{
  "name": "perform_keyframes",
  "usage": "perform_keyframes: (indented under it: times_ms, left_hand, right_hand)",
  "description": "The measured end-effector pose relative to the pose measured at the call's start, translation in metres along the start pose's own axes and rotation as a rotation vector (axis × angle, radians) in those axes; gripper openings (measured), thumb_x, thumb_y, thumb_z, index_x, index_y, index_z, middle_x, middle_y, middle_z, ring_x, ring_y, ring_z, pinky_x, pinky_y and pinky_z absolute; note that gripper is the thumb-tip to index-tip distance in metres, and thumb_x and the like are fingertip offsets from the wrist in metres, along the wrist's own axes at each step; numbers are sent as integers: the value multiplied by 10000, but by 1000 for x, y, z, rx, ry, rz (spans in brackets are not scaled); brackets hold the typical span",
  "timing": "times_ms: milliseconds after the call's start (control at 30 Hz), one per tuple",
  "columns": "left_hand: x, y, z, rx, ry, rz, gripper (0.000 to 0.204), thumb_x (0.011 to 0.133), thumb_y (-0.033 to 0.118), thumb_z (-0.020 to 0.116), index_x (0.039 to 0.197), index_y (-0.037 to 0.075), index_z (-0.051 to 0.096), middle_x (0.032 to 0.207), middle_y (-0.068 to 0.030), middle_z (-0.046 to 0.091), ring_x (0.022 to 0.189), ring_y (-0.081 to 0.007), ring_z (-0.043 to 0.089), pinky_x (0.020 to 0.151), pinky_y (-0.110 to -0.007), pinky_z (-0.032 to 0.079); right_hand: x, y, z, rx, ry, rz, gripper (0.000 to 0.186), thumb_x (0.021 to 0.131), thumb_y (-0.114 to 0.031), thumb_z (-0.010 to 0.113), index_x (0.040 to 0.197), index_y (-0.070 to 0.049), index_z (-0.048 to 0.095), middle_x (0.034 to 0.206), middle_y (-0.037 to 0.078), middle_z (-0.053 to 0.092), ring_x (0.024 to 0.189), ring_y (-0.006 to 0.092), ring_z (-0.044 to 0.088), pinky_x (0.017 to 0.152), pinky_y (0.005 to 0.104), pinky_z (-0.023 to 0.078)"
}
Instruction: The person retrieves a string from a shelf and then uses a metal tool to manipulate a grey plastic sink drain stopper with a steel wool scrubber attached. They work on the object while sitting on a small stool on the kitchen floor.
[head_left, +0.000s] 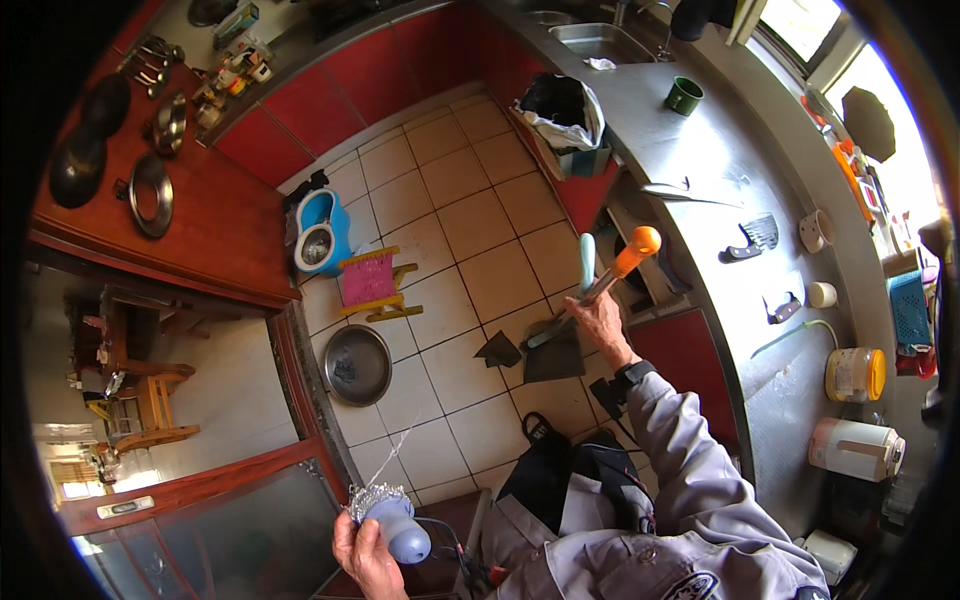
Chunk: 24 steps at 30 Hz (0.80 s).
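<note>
My right hand (600,322) grips long-handled tools at the centre right: an orange-tipped metal shaft (632,255) and a pale blue handle (587,258). A dark flat dustpan-like piece (553,362) lies below this hand, and a smaller dark piece (497,350) is beside it on the floor. My left hand (362,550) holds a lilac plastic handle (406,535) with a mass of shiny silver wire scrubber (375,496) at its end; a loose strand sticks up from it.
A steel basin (357,393), a pink-seated stool (368,280) and a blue tub (335,245) are on the tiled floor (455,240). At right, a steel counter (740,330) bears knives, jars and a green cup (684,95). A doorway with a glass-panelled door (210,510) is at left.
</note>
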<state>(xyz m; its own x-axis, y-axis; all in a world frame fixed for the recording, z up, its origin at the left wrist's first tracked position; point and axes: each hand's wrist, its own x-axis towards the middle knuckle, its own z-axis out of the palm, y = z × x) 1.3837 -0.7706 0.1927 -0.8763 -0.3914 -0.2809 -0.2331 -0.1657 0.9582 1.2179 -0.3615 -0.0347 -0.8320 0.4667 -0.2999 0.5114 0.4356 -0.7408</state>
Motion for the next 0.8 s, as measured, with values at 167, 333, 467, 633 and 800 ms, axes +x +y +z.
perform_keyframes:
  times_ms: [167, 333, 467, 633, 800]
  left_hand:
    - [5, -4, -19, -8, 18, 28, 328, 873, 94, 672, 1162, -52, 620, 1064, -122, 680, 965, -211, 661, 886, -367, 535]
    - [15, -6, -27, -13, 37, 38, 313, 871, 94, 677, 1148, -45, 626, 1066, -117, 683, 973, -217, 663, 892, -370, 535]
    - [35, -2, -22, -24, 97, 49, 313, 869, 93, 672, 1144, -49, 626, 1040, -116, 683, 943, -222, 663, 884, -371, 534]
    - [90, 23, -5, 0, 94, -88, 337, 908, -26, 531, 1234, -94, 584, 1228, -197, 643, 1141, -318, 631, 1028, -413, 488]
    - [176, 54, 58, 81, -39, -84, 319, 921, 14, 569, 1223, -86, 593, 1197, -178, 646, 1111, -287, 626, 997, -396, 497]
  right_hand:
    - [10, 11, 16, -4, 223, -133, 404, 861, -375, 644, 1022, -19, 544, 859, 230, 633, 839, 439, 631, 729, 505, 489]
    - [6, 25, 13, -119, 262, -75, 341, 866, -343, 594, 1006, -39, 528, 808, 254, 616, 822, 478, 618, 688, 546, 470]
    - [2, 34, 9, -182, 285, -100, 309, 871, -315, 566, 964, -23, 523, 740, 228, 610, 709, 447, 616, 628, 538, 470]
    - [-2, 38, 12, -148, 389, -34, 258, 852, -240, 620, 986, -50, 507, 828, 254, 615, 774, 472, 619, 644, 560, 478]
    - [-10, 33, 20, -35, 407, 105, 258, 847, -229, 624, 1048, -87, 547, 914, 227, 627, 863, 442, 627, 703, 535, 496]
